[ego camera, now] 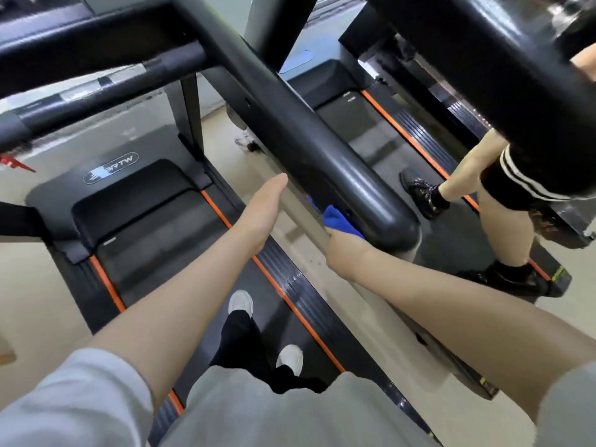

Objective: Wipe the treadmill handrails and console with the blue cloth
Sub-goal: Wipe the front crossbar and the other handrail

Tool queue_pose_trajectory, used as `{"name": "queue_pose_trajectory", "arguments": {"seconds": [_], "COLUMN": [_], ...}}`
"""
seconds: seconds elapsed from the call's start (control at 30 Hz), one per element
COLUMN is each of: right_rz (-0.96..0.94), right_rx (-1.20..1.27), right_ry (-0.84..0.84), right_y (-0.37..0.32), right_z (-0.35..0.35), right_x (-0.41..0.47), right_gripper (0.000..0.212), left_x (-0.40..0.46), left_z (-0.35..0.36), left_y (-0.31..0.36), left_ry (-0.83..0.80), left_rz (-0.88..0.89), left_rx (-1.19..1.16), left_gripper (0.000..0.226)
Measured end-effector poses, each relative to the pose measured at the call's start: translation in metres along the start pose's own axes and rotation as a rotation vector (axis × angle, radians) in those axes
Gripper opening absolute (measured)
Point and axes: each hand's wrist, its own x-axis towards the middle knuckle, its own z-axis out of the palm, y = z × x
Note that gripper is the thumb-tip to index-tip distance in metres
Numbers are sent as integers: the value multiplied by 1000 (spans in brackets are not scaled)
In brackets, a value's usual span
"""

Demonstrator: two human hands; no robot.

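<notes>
Soft, light cloth (342, 219) bunched under the rail (322, 146) end, gripped by right hand (345, 253).

Limp, easily wadded; best held in a full fist. Left hand (261, 211) flat beside the rail, fingers (278, 182) straight, holding nothing.

Thick black handrail (322, 146) slanting across centre, rounded end just beside right hand (343, 253). Blue cloth (338, 219) wedged under rail end, touching it; no gap there. Left hand (261, 214) flat beneath rail, open air to its left above belt (167, 233). Crossbar (96, 88) blocking upper left. Second handrail (503, 75) filling upper right. Another person's legs (496, 221) standing on neighbouring treadmill, closing right side. Strip of floor (309, 227) between machines, narrow, partly taken by right forearm.
</notes>
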Motion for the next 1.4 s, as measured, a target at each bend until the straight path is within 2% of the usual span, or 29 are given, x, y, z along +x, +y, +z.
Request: {"name": "queue_pose_trajectory", "arguments": {"seconds": [0.03, 0.07, 0.17, 0.2, 0.27, 0.3, 0.37, 0.47, 0.53, 0.6, 0.73, 0.77, 0.9, 0.97, 1.07, 1.13, 1.17, 1.23, 1.3, 1.33, 1.4], "right_rz": [-100, -130, -125, -148, -220, -225, -206, -218, -279, -342, -434, -458, -537, -534, -512, -513, -556, -732, -917, -986, -1012], "right_rx": [-321, -490, -468, -332, 182, 431, 767, 1200, 1494, 1718, 1925, 1953, 1880, 1695, 1287, 1160, 1191, 1292, 1317, 1324, 1388], "right_ry": [-45, -45, -84, -103, -75, -9, 175, 421, 511, 474, 325, 299, 313, 413, 643, 640, 567, 305, 15, -72, -180], "right_y": [-3, -11, -29, -33, -33, -30, -24, -14, -13, -18, -45, -52, -89, -112, -152, -187, -205, -243, -280, -298, -330], "right_z": [8, 21, 43, 48, 40, 34, 17, -6, -24, -39, -65, -73, -105, -120, -140, -149, -153, -155, -151, -148, -148], "right_x": [-15, -18, -30, -32, -40, -42, -39, -36, -40, -41, -38, -38, -46, -54, -65, -76, -87, -109, -127, -133, -140], "right_gripper": [23, 24, 17, 16, 26, 33, 37, 28, 21, 16, 8, 4, 16, 15, 15, 20, 27, 44, 43, 40, 53], "left_x": [-4, -10, -26, -33, -48, -54, -65, -84, -99, -116, -158, -170, -223, -253, -300, -336, -354, -392, -430, -448, -482], "left_z": [5, 7, 8, 7, 7, 6, 0, -14, -27, -42, -75, -83, -107, -113, -118, -120, -121, -120, -118, -117, -113], "left_y": [0, -1, -9, -13, -17, -20, -21, -20, -22, -26, -38, -42, -62, -76, -101, -122, -132, -152, -170, -179, -193], "left_ry": [-14, -29, -10, 0, 33, 41, 47, 64, 84, 129, 223, 232, 309, 391, 530, 651, 712, 809, 886, 919, 993], "left_rz": [4, -10, -17, -16, -27, -30, -26, 20, 71, 101, 120, 130, 148, 136, 128, 90, 73, 49, 50, 62, 82], "left_rx": [22, 34, 47, 42, 41, 43, 47, 49, 102, 116, 98, 92, 47, 37, 7, -69, -127, -251, -360, -415, -532], "left_gripper": [55, 56, 57, 56, 52, 49, 42, 32, 32, 28, 15, 13, 19, 12, 10, 11, 10, 9, 13, 14, 16]}}
